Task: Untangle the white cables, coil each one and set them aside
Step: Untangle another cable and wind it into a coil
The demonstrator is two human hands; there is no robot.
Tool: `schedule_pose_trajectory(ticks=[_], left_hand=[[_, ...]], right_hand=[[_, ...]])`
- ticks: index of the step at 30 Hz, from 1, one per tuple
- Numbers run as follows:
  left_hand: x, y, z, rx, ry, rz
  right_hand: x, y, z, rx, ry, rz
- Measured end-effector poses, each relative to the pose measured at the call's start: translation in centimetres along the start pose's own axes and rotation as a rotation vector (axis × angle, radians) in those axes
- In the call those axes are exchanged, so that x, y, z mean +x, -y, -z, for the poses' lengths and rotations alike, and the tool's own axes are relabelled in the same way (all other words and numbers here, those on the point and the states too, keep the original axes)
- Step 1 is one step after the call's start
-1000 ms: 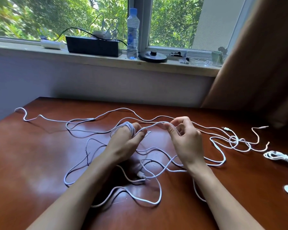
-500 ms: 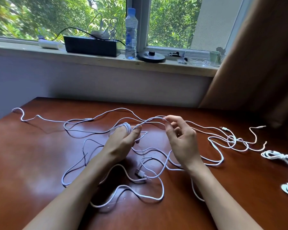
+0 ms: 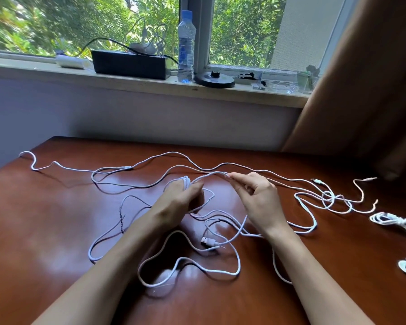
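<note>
The left hand [image 3: 178, 198] sits just beyond the white USB plug [image 3: 208, 241], thumb clamping a few turns of thin white cable [image 3: 185, 180] wound on its fingers. The right hand [image 3: 260, 200], beyond and right of the plug, pinches the feeding strand. In the last second the pinch has barely moved and no turn was added, so coiling looks early. Finished white coils [image 3: 394, 220] lie far right of the plug on the brown wooden table [image 3: 56, 219].

Bright daylight from the window [image 3: 244, 31] glares on the table [image 3: 56, 207]; edges bow.
</note>
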State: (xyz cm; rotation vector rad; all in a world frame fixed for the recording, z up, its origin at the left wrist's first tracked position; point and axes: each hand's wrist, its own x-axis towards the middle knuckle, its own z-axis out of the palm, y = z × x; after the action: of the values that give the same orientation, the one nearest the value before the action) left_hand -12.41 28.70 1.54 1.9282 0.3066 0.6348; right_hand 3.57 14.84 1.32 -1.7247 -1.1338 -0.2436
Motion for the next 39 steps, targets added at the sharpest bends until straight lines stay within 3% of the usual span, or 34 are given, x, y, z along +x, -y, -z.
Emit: schedule_pose_trajectory(ticks=[4,8,11,14,18,26,32,39], left_hand=[[0.1,-1.3,-0.3,-0.332,0.073,0.107],[0.4,-1.3,0.6,-0.639,0.035,0.145],[0.5,-1.4,1.1,-0.778,0.005,0.134],[0.6,-1.1,1.2,-0.635,-0.089,0.117],[0.6,-0.7,0.5,-0.527,-0.124,0.079],[0.7,-1.1,1.2,-0.903,-0.068,0.121],[0.8,-1.4,1.7,-1.191,-0.14,0.089],[0.5,-1.8,2.1,-1.429,-0.155,0.106]], right_hand=[[0.0,-0.4,0.0,0.028,0.06,-0.024],[-0.1,-0.3,0.1,0.038,0.085,-0.111],[0.0,0.3,0.1,0.307,0.11,-0.264],[0.1,1.1,0.1,0.646,0.117,-0.435],[0.4,1.2,-0.1,0.822,0.054,-0.57],[0.5,1.5,0.1,0.857,0.099,-0.606],[0.2,1.6,-0.1,0.901,0.147,-0.591],[-0.4,1.0,-0.1,0.392,0.223,-0.533]])
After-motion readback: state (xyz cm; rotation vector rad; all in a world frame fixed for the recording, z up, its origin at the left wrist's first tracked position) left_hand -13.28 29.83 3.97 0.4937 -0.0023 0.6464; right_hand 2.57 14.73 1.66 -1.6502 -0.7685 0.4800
